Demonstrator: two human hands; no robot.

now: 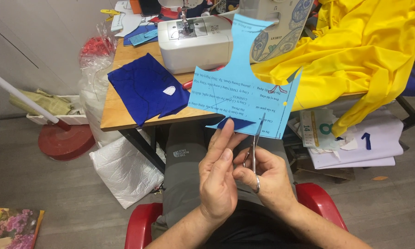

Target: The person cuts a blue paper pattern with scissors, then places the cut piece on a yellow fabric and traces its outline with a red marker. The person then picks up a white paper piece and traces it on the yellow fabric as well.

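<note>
The blue paper pattern [249, 87], pinned over a piece of dark blue cloth [235, 122], is held up in front of the tabletop [120, 115] and sewing machine [196, 41]. It looks light and thin, stiff enough to stand yet easy to crease or tear, so it is best gripped near the lower edge, close to the cut. The left hand [219, 177] pinches that lower edge, fingers nearly straight and closed on the sheet. The right hand [263, 177] is closed on the scissors [256, 147], whose blades point up at the paper's edge
</note>
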